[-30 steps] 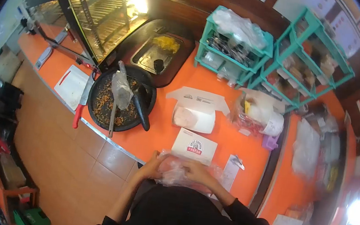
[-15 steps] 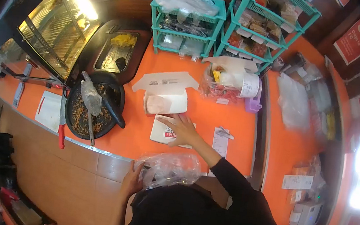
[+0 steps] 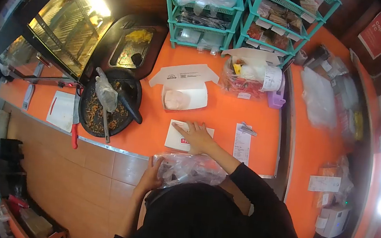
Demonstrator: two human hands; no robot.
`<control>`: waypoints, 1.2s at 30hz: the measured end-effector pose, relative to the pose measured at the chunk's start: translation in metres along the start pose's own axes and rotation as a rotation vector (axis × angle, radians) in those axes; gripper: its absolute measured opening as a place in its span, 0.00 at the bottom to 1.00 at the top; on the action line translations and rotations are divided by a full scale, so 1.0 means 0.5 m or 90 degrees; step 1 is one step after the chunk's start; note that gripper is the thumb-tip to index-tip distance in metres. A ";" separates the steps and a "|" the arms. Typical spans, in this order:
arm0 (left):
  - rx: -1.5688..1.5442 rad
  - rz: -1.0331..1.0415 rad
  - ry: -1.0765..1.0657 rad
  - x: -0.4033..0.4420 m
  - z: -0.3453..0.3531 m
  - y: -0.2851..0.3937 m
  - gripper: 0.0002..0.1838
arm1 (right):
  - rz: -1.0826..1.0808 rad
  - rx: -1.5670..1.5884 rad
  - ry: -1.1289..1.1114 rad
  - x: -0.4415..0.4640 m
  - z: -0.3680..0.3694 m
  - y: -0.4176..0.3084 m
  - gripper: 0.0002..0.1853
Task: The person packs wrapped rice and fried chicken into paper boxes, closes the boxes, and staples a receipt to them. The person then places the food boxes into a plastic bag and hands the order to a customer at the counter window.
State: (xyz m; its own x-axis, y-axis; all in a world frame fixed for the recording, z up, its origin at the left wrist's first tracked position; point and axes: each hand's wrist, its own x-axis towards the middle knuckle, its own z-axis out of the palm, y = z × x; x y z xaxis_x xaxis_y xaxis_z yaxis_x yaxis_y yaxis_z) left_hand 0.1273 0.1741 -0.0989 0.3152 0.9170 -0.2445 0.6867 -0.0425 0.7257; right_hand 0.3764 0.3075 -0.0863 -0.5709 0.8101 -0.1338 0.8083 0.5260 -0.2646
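At the near edge of the orange counter, the left hand has its fingers closed on a clear plastic bag, while just beyond, the right hand lies spread over the closed box, near the open box.

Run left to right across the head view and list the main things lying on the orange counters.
White cutting board → red-handled knife → black mortar → open takeaway box → printed receipt → purple holder → flat clear plastic bags.
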 end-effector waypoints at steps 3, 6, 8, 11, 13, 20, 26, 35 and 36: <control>-0.005 0.012 0.010 0.015 0.002 -0.003 0.45 | 0.008 0.036 -0.014 -0.004 -0.014 0.014 0.66; 0.016 0.051 0.033 0.031 -0.009 0.007 0.46 | 0.036 0.114 0.000 -0.023 -0.093 0.050 0.65; -0.039 0.056 0.034 0.052 -0.009 0.004 0.46 | 0.056 0.147 0.024 -0.045 -0.170 0.065 0.64; -0.103 0.068 0.027 0.090 -0.014 0.031 0.46 | 0.085 0.044 0.148 -0.082 -0.297 0.047 0.63; -0.111 0.078 0.023 0.122 -0.013 0.049 0.46 | 0.084 0.036 0.285 -0.095 -0.361 0.021 0.61; -0.069 0.106 -0.013 0.225 0.033 -0.005 0.56 | 0.007 0.406 0.402 -0.073 -0.195 -0.046 0.56; 0.017 0.213 -0.083 0.269 0.038 -0.064 0.67 | -0.093 0.173 0.166 -0.132 -0.080 0.014 0.52; 0.181 0.078 -0.229 0.216 -0.080 0.084 0.59 | -0.078 0.201 0.072 -0.127 -0.038 0.011 0.46; 0.187 0.088 -0.234 0.211 -0.119 0.125 0.59 | -0.081 0.198 0.064 -0.132 -0.034 0.020 0.42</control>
State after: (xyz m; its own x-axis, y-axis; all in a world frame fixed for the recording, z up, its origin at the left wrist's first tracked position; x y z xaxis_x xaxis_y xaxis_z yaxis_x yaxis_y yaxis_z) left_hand 0.1647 0.2917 -0.0410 0.5902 0.6963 -0.4085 0.7613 -0.3119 0.5685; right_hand 0.4247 0.2639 -0.0640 -0.6354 0.7721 0.0091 0.6401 0.5333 -0.5530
